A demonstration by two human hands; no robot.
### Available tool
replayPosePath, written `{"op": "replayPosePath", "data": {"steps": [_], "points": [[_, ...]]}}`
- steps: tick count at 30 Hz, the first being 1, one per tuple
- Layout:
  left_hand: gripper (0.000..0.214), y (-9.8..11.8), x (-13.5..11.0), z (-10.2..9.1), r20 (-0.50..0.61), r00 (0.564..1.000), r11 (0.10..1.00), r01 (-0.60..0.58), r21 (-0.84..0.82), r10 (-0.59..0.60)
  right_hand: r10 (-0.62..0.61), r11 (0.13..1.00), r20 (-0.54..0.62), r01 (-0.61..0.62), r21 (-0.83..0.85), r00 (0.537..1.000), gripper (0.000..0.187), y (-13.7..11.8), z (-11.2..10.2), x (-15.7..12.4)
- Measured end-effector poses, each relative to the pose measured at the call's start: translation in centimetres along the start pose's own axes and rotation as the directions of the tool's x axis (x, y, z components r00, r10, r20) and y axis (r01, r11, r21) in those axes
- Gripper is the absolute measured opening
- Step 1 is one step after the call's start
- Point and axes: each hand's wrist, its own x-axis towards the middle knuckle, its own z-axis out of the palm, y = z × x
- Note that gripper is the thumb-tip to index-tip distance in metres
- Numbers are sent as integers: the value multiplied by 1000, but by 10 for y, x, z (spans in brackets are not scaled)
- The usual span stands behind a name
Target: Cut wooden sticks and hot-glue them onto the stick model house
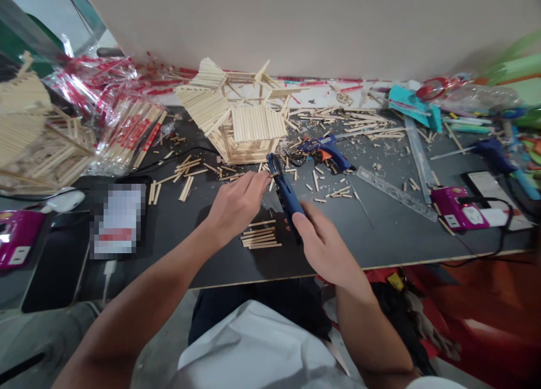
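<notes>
White shirt [253, 344] right up close, and past it the right hand [323, 242] is wrapped around a blue cutter [287, 191] while the left hand [239, 200] pinches what looks like a stick [274, 175] at its tip, over the desk [224, 262]. Clear plastic packs [107, 166] on the left have chopsticks [127, 131] in them. Stick house [258, 124] blocks the space just behind, glue gun [336, 157] and ruler [397, 193] crowd the right, and short sticks [260, 242] lie in a row nearer the body.

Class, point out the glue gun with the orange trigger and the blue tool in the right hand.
Glue gun [338, 157]: head view, on its blue handle.
Blue tool [288, 194]: head view, on its body.
</notes>
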Motion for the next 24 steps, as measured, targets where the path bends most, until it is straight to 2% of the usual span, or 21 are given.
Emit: {"op": "replayPosePath", "data": {"steps": [5,13,24], "points": [[19,-1,0,-1,-3,1000,1000,-25,5,25,6,1000,2,-6,-9,1000,39,-1,-1,-1],[23,-1,-1,-2,34,999,1000,0,-2,0,1,998,3,-1,-62,1000,37,-3,-2,-3],[17,-2,-3,3,-60,998,997,-8,-71,4,-54,985,-31,48,-166,998,39,-9,8,-8]]}}
